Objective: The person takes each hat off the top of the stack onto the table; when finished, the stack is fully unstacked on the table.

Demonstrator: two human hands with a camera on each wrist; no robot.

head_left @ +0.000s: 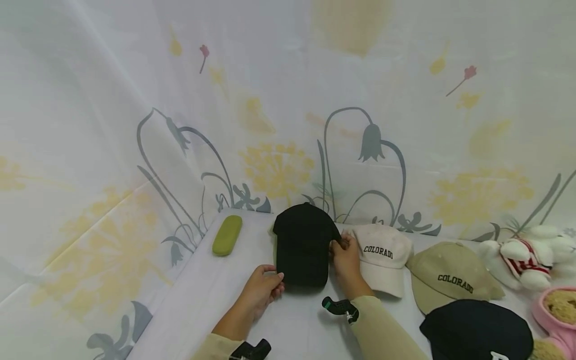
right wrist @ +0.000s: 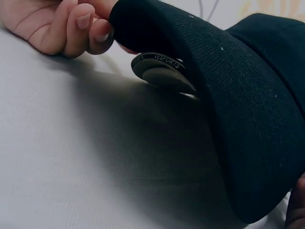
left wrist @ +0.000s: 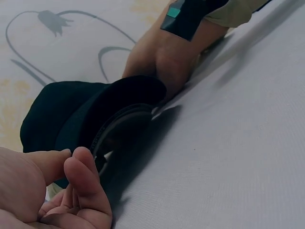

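A black baseball cap [head_left: 302, 250] lies on the white surface, its crown toward the wall and brim toward me. My left hand [head_left: 263, 286] pinches the brim's left edge between thumb and fingers, which the right wrist view also shows. At the cap's right side, my right hand [head_left: 346, 256] grips the edge where crown and brim meet; its fingertips are partly hidden. Under the raised brim [right wrist: 224, 95], an inner band [right wrist: 167, 62] with pale lettering shows. A sliver of something pale green [head_left: 273, 240] peeks out behind the cap's left side.
To the left lies a green oblong case [head_left: 227, 235]. On the right are a cream COLORADO cap [head_left: 382, 252], a khaki COLORADO cap [head_left: 454, 275], a dark navy cap [head_left: 479, 327], a white plush toy [head_left: 524, 257] and a pink-hooded plush [head_left: 555, 320]. A flower-printed curtain [head_left: 288, 100] stands behind.
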